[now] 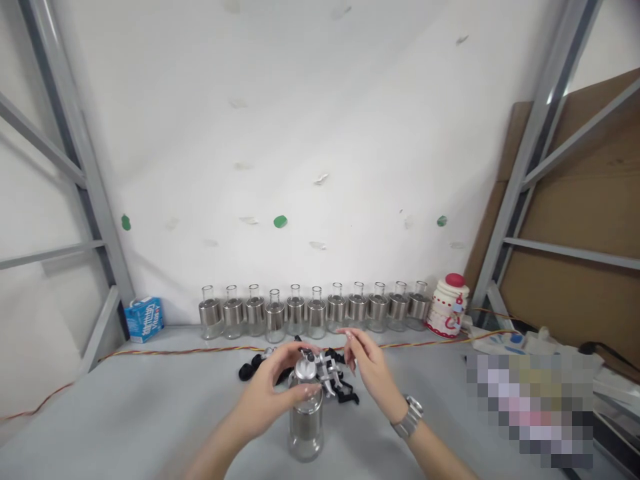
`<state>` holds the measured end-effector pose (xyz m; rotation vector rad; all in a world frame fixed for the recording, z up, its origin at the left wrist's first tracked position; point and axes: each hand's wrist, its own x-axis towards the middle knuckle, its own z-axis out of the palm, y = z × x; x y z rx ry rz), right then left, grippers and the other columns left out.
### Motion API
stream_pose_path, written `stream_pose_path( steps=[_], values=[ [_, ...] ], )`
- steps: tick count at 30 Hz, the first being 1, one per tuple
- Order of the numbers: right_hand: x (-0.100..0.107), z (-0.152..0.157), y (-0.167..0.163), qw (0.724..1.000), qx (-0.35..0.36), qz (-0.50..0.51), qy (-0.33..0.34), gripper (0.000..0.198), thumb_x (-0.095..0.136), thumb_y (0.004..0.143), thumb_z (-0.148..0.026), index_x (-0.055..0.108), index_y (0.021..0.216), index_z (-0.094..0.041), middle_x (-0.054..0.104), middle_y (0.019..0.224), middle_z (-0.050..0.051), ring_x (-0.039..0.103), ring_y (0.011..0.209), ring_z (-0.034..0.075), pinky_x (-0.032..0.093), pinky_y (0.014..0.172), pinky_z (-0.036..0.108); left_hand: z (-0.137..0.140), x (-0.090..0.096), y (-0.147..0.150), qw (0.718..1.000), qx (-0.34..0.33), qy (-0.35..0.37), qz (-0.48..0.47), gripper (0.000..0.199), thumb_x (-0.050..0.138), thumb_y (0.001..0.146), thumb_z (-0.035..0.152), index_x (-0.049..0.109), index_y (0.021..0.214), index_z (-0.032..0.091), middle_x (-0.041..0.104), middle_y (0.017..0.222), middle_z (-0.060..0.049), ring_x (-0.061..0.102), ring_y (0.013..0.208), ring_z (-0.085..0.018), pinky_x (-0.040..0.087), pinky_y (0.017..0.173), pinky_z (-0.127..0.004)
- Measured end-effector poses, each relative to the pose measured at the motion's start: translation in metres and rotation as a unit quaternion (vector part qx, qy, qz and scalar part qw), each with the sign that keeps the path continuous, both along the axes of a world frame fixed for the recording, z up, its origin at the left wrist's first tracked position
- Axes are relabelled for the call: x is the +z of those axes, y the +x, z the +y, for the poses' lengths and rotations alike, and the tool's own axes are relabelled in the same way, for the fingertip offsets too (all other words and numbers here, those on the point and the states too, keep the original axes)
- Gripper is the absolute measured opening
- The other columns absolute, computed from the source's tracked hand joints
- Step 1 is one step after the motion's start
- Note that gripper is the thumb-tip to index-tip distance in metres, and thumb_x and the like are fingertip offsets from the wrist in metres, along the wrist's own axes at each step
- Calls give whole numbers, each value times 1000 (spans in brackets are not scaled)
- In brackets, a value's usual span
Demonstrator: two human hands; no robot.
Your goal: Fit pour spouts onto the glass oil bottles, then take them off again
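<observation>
A clear glass bottle (306,445) with a brushed metal sleeve stands upright on the table close to me. On its neck sits a silver top (305,369) with a small dark part above. My left hand (273,387) curls around the top and neck from the left, thumb in front and fingers behind. To the right of the bottle my right hand (367,363) hovers, fingers bent and apart, with nothing visible in them. Behind the bottle lies a pile of silver and black pieces (330,373), shaped like dispenser tops with levers, partly hidden by my hands.
Along the wall stands a row of several similar bottles (296,313) with bare necks. A blue carton (144,319) is at the left, a red-lidded white jar (449,305) at the right. A twisted cable (200,350) crosses the table; plastic bags (540,350) lie at the right.
</observation>
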<state>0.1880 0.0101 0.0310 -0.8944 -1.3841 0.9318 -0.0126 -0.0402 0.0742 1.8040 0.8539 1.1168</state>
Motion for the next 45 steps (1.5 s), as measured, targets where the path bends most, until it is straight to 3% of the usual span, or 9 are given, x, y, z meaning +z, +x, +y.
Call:
stream_pose_path(
  steps=[5, 12, 16, 24, 28, 31, 36, 40, 45],
  values=[
    [-13, -1, -6, 999, 35, -7, -30, 32, 41, 82, -44, 54, 96, -18, 45, 55, -4, 42, 47, 10, 36, 45, 21, -4, -2, 15, 995, 28, -74, -55, 30, 49, 80, 34, 59, 104, 20, 62, 106, -6, 54, 101, -21, 40, 89, -32],
    [-18, -2, -15, 997, 57, -37, -36, 34, 38, 83, -45, 56, 86, -16, 45, 53, -4, 42, 43, 9, 34, 42, 21, 3, -22, 16, 996, 39, 12, -83, 28, 47, 81, 31, 60, 104, 21, 58, 114, -6, 49, 108, -22, 35, 94, -34],
    [-18, -2, -17, 998, 57, -29, -27, 35, 37, 84, -46, 55, 87, -16, 45, 53, -4, 43, 43, 9, 35, 42, 22, 3, -26, 18, 996, 46, 2, -82, 29, 47, 81, 34, 60, 103, 20, 56, 116, -7, 47, 111, -23, 33, 96, -35],
    [-22, 4, -9, 999, 39, 9, -36, 35, 38, 83, -47, 54, 91, -16, 45, 52, -5, 42, 43, 10, 36, 42, 21, 3, -38, 3, 986, -56, -79, -135, 65, 63, 67, 42, 39, 125, 26, 49, 124, -8, 43, 115, -26, 35, 94, -36],
    [-24, 5, -12, 998, 41, 4, -41, 37, 39, 82, -48, 55, 87, -15, 44, 50, -5, 42, 41, 9, 35, 41, 21, -12, -25, 5, 993, -18, -109, -49, 31, 60, 72, 35, 60, 98, 18, 62, 102, -8, 54, 98, -23, 39, 89, -35],
    [-26, 3, -16, 998, 50, 2, -46, 37, 39, 82, -48, 55, 87, -15, 43, 50, -5, 40, 40, 9, 34, 39, 21, -18, -26, 16, 995, 7, -90, -34, 28, 58, 74, 34, 59, 96, 18, 63, 97, -7, 56, 93, -22, 41, 85, -34],
    [-28, 0, -19, 997, 61, 2, -39, 35, 38, 83, -47, 54, 90, -16, 44, 52, -5, 40, 40, 8, 33, 39, 20, -21, -66, 21, 998, 32, -47, 20, 77, 77, 49, 27, 43, 119, 20, 49, 123, -8, 41, 115, -28, 30, 99, -37],
    [-28, 1, -16, 997, 65, -1, -46, 36, 38, 83, -47, 54, 92, -16, 44, 51, -5, 40, 39, 8, 32, 38, 20, -20, -83, 3, 983, 170, -68, 14, 78, 76, 50, 29, 40, 118, 19, 52, 119, -10, 46, 111, -28, 34, 96, -38],
    [-28, 1, -16, 996, 69, 2, -54, 36, 38, 83, -47, 53, 95, -16, 46, 53, -4, 42, 42, 9, 34, 38, 20, 17, -55, -73, 910, 411, -23, -46, 67, 72, 51, 38, 41, 107, 17, 60, 87, -5, 60, 75, -22, 49, 68, -36]
  ],
)
